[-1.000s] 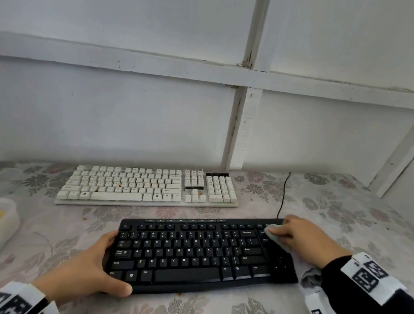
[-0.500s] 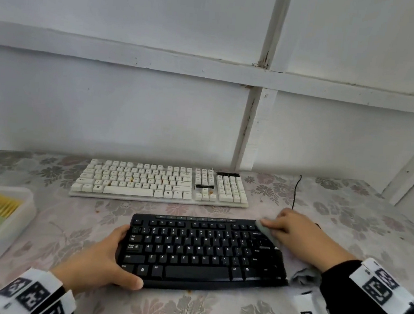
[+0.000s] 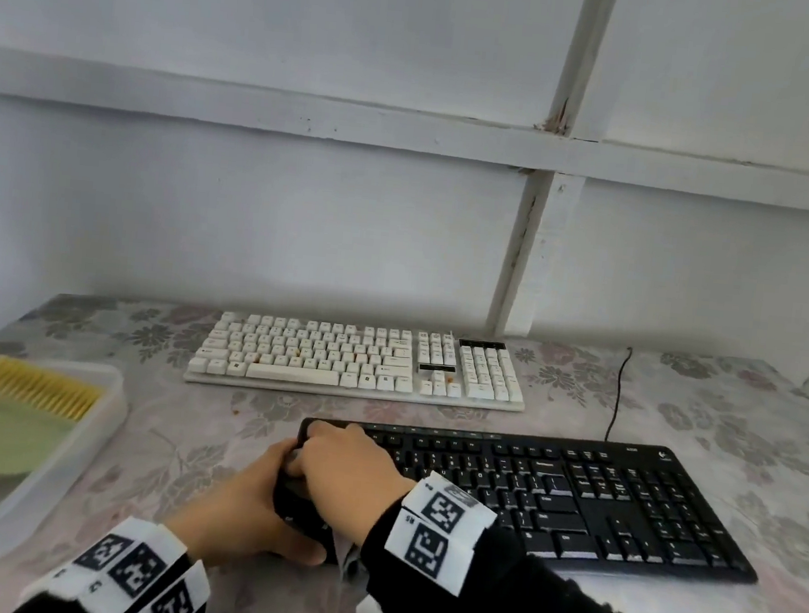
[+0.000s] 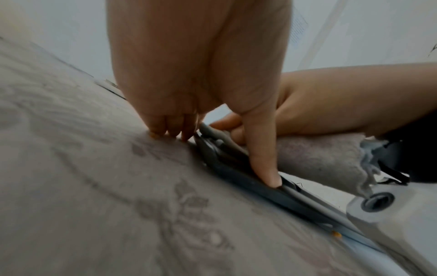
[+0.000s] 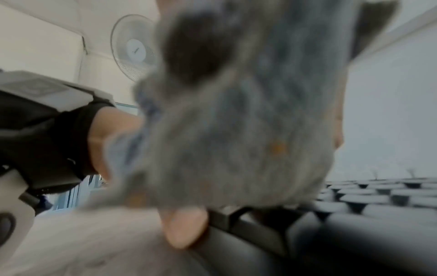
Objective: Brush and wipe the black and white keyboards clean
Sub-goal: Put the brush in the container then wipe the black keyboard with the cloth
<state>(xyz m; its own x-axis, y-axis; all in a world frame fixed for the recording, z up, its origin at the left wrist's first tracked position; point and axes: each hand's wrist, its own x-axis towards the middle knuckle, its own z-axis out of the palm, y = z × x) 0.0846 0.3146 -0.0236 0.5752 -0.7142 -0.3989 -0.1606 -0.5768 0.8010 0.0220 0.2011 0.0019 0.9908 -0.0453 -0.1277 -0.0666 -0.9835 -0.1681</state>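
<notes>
Two keyboards: the white keyboard [image 3: 358, 358] lies along the counter's [image 3: 728, 416] far edge; the black keyboard [image 3: 571, 500] lies nearer, towards the right.
Hidden: both hands cover the black keyboard's left end; the grey cloth [image 4: 319, 155] shows only as a scrap from the head, and blurs most of the right wrist view.
Changed: right hand [image 3: 347, 469] was at the keyboard's right end half a second ago, now at its left.
Left hand [image 3: 235, 502]: grips the left end, thumb [image 4: 262, 149] on the front rim, fingers curled to the counter.
Right hand: fingers curled over the cloth, pressing it on the keys.
Left edge: a clear tray [image 3: 99, 430] with a yellow-bristled green brush [image 3: 1, 420].
</notes>
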